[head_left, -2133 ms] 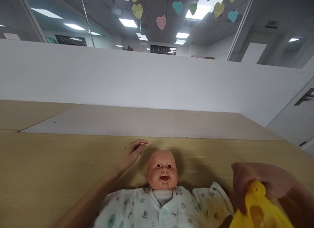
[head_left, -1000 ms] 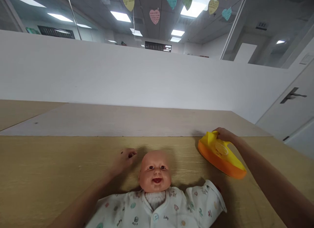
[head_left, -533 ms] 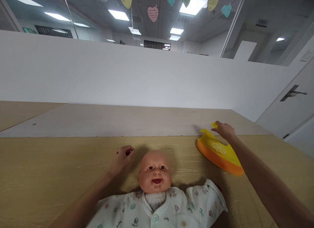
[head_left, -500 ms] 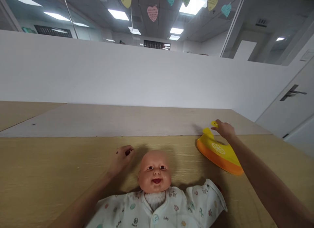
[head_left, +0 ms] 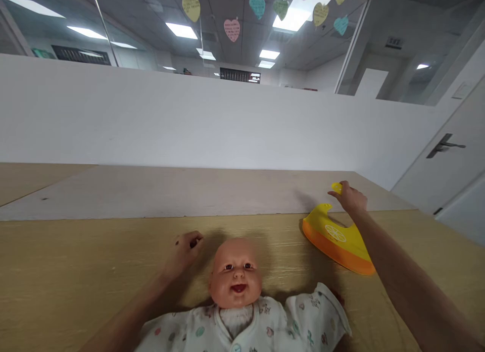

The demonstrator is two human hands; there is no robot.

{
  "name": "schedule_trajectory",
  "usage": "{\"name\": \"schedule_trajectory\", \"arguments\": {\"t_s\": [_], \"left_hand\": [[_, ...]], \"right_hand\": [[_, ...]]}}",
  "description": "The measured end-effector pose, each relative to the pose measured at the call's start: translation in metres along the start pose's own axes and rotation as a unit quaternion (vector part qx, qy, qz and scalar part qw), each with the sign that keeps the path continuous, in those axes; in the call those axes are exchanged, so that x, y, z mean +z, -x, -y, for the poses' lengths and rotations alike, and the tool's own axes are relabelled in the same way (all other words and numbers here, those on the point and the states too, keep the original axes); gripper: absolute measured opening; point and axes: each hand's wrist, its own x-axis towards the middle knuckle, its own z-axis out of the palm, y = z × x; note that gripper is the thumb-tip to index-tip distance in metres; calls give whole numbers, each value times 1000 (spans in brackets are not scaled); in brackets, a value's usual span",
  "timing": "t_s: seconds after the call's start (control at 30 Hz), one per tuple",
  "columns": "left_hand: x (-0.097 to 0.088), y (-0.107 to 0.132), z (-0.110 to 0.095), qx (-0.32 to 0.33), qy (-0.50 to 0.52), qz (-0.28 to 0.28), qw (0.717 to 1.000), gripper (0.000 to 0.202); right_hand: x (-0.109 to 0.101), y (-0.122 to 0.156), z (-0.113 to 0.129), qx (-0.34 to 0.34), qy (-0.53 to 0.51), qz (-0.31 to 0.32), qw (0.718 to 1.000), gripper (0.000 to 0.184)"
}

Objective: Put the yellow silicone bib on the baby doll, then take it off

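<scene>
A baby doll [head_left: 237, 276] in a white printed shirt lies face up at the bottom middle, its lower body out of frame. Just left of its head, my left hand [head_left: 188, 247] rests on the wooden tabletop with fingers curled closed; nothing shows in it. Over on the right lies a yellow baby bib [head_left: 352, 237] with a white citrus-slice print and an orange catch pocket. My right hand [head_left: 350, 196] pinches the end of one neck strap, holding it raised above the table. The bib's other strap end stands free, and my right forearm covers part of its right side.
Behind the wooden tabletop [head_left: 56, 271] runs a pale grey strip [head_left: 189, 190], then a white wall [head_left: 170, 119]. Glass above it carries heart-shaped paper notes [head_left: 232, 30]. A door with a metal handle [head_left: 444, 146] is at the right.
My right hand has shifted slightly right with the strap end, and the bib's free strap end now leans differently. My left hand stays beside the doll's head. The camera view has tilted slightly.
</scene>
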Motion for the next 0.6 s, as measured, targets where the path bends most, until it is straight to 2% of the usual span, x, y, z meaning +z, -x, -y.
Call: {"name": "schedule_trajectory", "arguments": {"t_s": [0.07,0.17,0.27,0.33,0.47,0.53,0.6], "left_hand": [[0,0,-3,0,-14,9,1000,24],[0,1,-4,-4,-9,19,1000,25],[1,1,-2,0,-9,21,1000,25],[1,1,0,3,-16,28,999,26],[1,1,-2,13,-13,45,999,27],[1,2,-4,20,-10,47,999,28],[0,3,-5,27,-11,51,998,29]], "right_hand": [[3,-2,-2,-20,34,-40,998,63],[3,-5,-1,-31,100,-105,989,83],[2,-8,0,-17,119,-116,986,98],[3,-8,0,-20,119,-118,986,91],[11,3,3,-61,87,-111,988,60],[15,13,9,-91,66,-97,989,47],[19,22,14,-114,48,-70,990,42]]}}
